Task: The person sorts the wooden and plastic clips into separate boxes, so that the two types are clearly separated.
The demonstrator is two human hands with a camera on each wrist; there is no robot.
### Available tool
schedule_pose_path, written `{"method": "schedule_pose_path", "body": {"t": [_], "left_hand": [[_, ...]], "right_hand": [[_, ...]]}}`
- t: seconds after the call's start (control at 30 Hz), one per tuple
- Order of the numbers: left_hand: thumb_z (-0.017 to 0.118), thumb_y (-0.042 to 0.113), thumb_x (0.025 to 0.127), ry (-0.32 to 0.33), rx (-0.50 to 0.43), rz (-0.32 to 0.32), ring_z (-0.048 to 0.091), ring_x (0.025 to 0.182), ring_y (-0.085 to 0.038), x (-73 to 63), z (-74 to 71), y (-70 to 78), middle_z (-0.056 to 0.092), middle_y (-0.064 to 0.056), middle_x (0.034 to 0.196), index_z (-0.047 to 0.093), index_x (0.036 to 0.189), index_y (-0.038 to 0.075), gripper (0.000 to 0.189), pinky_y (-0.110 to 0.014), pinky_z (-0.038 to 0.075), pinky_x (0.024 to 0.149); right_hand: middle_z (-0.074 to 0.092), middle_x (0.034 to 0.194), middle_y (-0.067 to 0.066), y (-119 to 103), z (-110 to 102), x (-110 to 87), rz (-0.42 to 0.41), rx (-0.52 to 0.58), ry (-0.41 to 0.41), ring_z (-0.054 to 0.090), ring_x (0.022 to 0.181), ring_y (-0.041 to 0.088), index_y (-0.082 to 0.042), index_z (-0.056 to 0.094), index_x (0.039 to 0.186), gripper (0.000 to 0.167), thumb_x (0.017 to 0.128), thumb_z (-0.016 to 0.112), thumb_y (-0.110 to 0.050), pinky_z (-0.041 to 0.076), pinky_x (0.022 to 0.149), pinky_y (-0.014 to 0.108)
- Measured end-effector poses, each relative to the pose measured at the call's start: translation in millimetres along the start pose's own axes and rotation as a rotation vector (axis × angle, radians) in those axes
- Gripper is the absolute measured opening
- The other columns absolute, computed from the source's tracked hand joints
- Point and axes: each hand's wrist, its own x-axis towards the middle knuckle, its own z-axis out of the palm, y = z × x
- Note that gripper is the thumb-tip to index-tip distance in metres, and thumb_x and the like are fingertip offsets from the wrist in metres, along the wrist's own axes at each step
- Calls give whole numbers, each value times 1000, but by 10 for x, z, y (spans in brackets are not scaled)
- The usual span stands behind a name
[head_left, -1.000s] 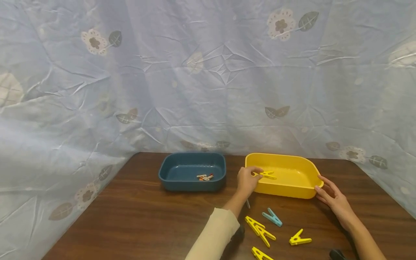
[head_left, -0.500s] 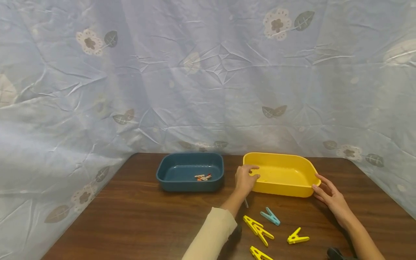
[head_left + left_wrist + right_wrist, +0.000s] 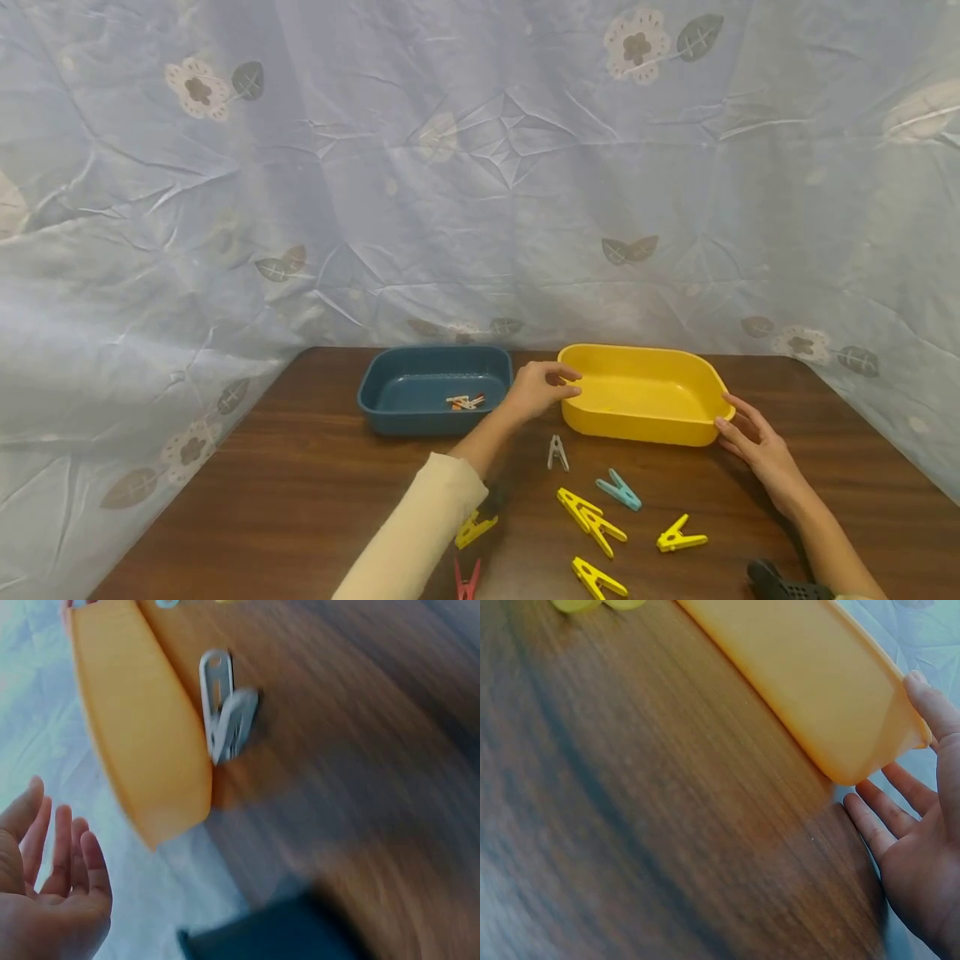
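My left hand [image 3: 536, 389] hovers at the left end of the yellow basin [image 3: 637, 428], fingers loosely bent with nothing between them. In the left wrist view, that hand [image 3: 60, 885] is apart from the basin wall. At the basin's right front corner, my right hand [image 3: 761, 457] grips the rim, thumb in front and fingers along the end. The right wrist view has the thumb [image 3: 930, 701] against the rim. In front of the basin lie a grey clothespin [image 3: 557, 443], a light blue clothespin [image 3: 621, 492] and several yellow clothespins [image 3: 678, 536].
Left of the yellow basin stands a dark blue basin [image 3: 435, 422] with several small clothespins [image 3: 467, 402] inside. Under the left forearm lie a yellow clothespin [image 3: 472, 530] and a red clothespin [image 3: 466, 583]. A patterned cloth [image 3: 450, 208] hangs behind the table.
My left hand has let go of a yellow clothespin in the yellow basin, then drawn back left over its rim. The grey clothespin has come into full view. My right hand stays on the corner.
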Motion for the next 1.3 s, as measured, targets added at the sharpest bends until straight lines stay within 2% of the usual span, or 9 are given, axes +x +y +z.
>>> {"method": "schedule_pose_path", "body": {"t": [0.2,0.4,0.63,0.73,0.83,0.97,1.07,1.2,1.3], "left_hand": [[68,25,85,-91,-6,26,57,96,-11,-270,-418,59,65,3,102,68,107,13,25,-29,45,82],[67,23,86,-158,-92,4,57,98,-13,-650,-643,23,66,-2,104,68,108,12,24,-30,45,83],[67,15,85,-206,-233,-86,57,99,-21,-1108,-651,-239,65,-8,105,67,108,7,24,-34,45,82],[66,14,85,-220,-256,-84,58,97,-21,-1231,-639,-358,65,-10,104,67,108,6,24,-32,46,80],[64,12,87,-257,-250,-19,59,96,-19,-1317,-629,-511,65,-9,104,66,108,5,22,-30,47,80],[58,-3,84,-330,-159,116,57,97,-15,-1434,-640,-717,66,-2,104,67,108,4,27,-29,46,81],[57,-11,78,-375,-80,172,53,99,-12,-1511,-652,-814,65,3,108,69,107,6,35,-29,43,83],[63,-7,79,-404,-36,194,50,98,-10,-1561,-662,-843,65,5,108,71,104,9,30,-29,42,82],[68,0,80,-381,-19,179,50,92,-11,-1578,-674,-836,66,7,100,72,100,11,23,-28,43,78]], "right_hand": [[16,135,38,-29,-42,52,1,6,2,47,96,-12,-15,19,147,55,99,44,-18,45,78,14],[15,133,37,-58,-88,62,-2,27,17,48,95,-12,-17,21,147,55,98,46,-16,45,77,13],[9,137,42,-74,-106,56,15,10,-14,48,96,-13,-19,19,148,56,99,44,-21,44,77,13],[9,137,42,-71,-104,52,16,-3,-17,48,96,-13,-20,18,148,56,99,44,-22,44,77,14],[9,137,41,-58,-91,42,16,16,-14,48,97,-13,-18,19,148,56,98,45,-20,44,78,14],[9,136,40,-32,-56,14,18,22,-23,45,98,-15,-17,19,148,55,99,44,-18,44,78,14],[10,137,38,-21,-35,-5,22,0,-25,44,99,-16,-18,19,148,54,99,43,-18,44,79,14],[10,137,38,-21,-21,-3,30,-1,-19,45,99,-14,-18,19,148,54,99,43,-20,44,78,14],[9,137,40,-30,-9,7,35,7,-24,45,99,-14,-17,19,148,55,99,44,-22,44,78,15]]}}
